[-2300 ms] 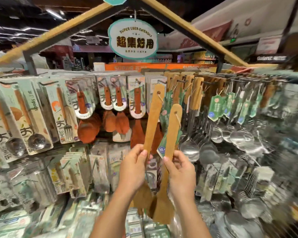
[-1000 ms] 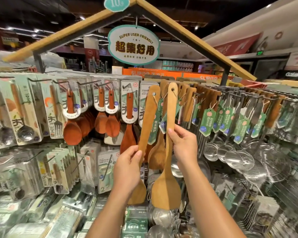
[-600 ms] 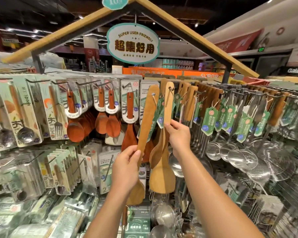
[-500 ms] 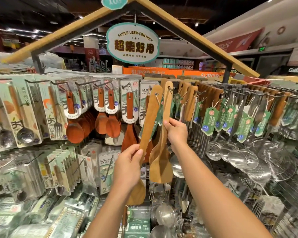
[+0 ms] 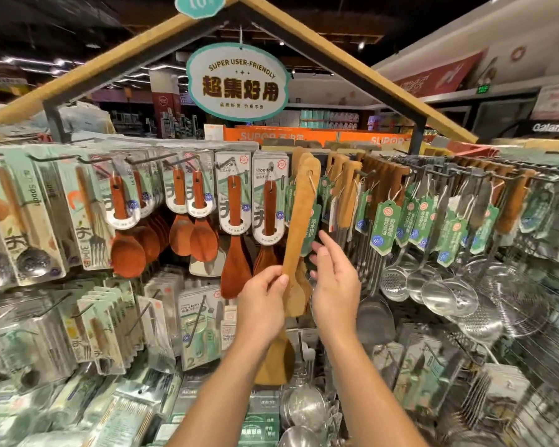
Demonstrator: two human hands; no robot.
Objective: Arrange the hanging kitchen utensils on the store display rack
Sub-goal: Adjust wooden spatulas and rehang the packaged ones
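My left hand [image 5: 265, 304] grips the middle of a long pale wooden spatula [image 5: 299, 221], held upright with its blade low behind my wrist and its top level with the upper hooks. My right hand [image 5: 334, 282] is just right of that spatula with fingers spread, holding nothing. A second pale wooden spatula [image 5: 300, 285] hangs behind the first, with a green tag [image 5: 313, 227] beside it. The display rack [image 5: 433, 169] carries rows of hooks with hanging utensils.
Red-brown wooden spoons on cards [image 5: 233, 221] hang left of the spatulas. Steel ladles and skimmers [image 5: 433, 285] with green tags hang to the right. Packaged spoons and forks [image 5: 29, 221] fill the left side. An oval sign [image 5: 238, 82] hangs under the wooden roof frame.
My right hand has let go of the second spatula, which now hangs on the rack, and has dropped lower with fingers open. My left hand still holds the first spatula.
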